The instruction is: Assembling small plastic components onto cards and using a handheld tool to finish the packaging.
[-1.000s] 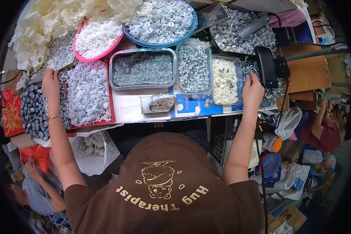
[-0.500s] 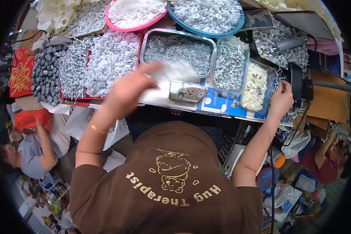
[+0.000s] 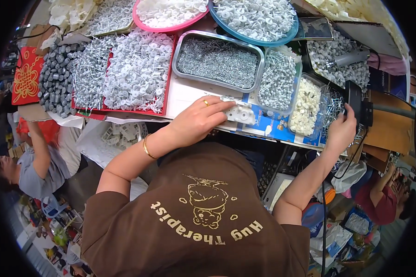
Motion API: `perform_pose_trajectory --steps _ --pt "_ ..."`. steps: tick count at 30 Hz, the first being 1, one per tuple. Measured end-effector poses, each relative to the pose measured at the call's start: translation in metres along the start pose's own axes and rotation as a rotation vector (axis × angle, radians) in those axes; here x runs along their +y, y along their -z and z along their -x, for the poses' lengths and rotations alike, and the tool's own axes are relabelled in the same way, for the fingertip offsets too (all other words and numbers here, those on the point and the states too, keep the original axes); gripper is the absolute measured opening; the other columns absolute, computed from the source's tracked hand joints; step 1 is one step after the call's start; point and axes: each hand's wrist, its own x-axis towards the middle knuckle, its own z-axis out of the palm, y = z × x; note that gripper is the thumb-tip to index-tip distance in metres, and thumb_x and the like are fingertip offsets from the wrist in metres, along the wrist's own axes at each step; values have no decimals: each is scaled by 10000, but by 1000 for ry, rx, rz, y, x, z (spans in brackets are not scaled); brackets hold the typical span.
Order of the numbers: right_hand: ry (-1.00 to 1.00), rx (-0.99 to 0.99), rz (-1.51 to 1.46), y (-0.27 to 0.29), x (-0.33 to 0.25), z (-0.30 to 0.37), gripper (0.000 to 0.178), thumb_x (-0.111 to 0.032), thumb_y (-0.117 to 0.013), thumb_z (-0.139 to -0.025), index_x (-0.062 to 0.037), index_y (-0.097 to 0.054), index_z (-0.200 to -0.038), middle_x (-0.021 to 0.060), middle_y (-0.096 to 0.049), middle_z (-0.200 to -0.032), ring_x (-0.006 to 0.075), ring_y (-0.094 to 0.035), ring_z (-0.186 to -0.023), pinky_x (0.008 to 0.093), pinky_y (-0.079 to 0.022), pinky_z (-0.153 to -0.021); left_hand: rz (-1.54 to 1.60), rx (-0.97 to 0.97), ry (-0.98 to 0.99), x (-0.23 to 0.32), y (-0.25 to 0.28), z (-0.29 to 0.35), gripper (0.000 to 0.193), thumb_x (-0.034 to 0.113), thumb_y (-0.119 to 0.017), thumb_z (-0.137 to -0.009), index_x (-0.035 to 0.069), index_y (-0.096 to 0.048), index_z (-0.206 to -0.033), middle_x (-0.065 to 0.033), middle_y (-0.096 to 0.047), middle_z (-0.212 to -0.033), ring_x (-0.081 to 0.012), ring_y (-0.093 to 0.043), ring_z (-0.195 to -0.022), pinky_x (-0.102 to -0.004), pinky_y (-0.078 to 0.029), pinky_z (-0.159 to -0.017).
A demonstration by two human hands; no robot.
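My left hand (image 3: 199, 121), with a ring on one finger, reaches over the table's front edge. Its fingertips are on a white plastic piece (image 3: 241, 114) with round marks, which sits where a small metal block with holes lies. The fingers hide the piece's left end and most of the block. Over at the right, my right hand (image 3: 342, 130) is beside a pile of loose silver screws (image 3: 332, 111) and a black device (image 3: 353, 99). Its fingers are bent together at the tips, and anything between them is too small to make out.
A metal tray of small screws (image 3: 175, 64) stands behind my left hand. White plastic anchors (image 3: 138, 69) and dark grey plugs (image 3: 58, 78) are heaped to the left. A clear box of cream pieces (image 3: 305, 106) is near my right hand. Another person (image 3: 27, 161) sits at left.
My left hand has come down to the metal block, and the white plastic piece now lies there. My right hand has shifted slightly, staying by the screws.
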Motion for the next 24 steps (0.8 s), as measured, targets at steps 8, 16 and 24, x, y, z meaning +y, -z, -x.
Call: perform_pose_trajectory --steps 8,16,24 --pt "141 -426 -1336 22 -89 82 200 -15 -529 -1017 -8 -589 -1208 66 -678 -1012 121 -650 -883 252 -523 -771 -87 45 51 12 -1 -1 158 56 -680 -803 10 -629 -945 -140 -637 -1312 -316 -601 -1091 -425 -481 -954" --pt "265 -599 -1301 6 -107 112 151 23 -557 -991 42 -687 -1065 81 -715 -1001 140 -672 -902 271 -535 -835 -136 -33 80 12 4 -7 126 45 -647 -810 18 -611 -929 -124 -641 -1317 -284 -601 -1045 -437 -436 -972" --pt "413 -492 -1141 7 -115 113 173 32 -602 -944 0 -727 -1060 104 -726 -1011 175 -683 -905 291 -534 -828 -120 13 209 17 -3 -16 258 162 -732 -845 93 -673 -1086 -48 -641 -1106 -246 -589 -989 -435 -325 -963"
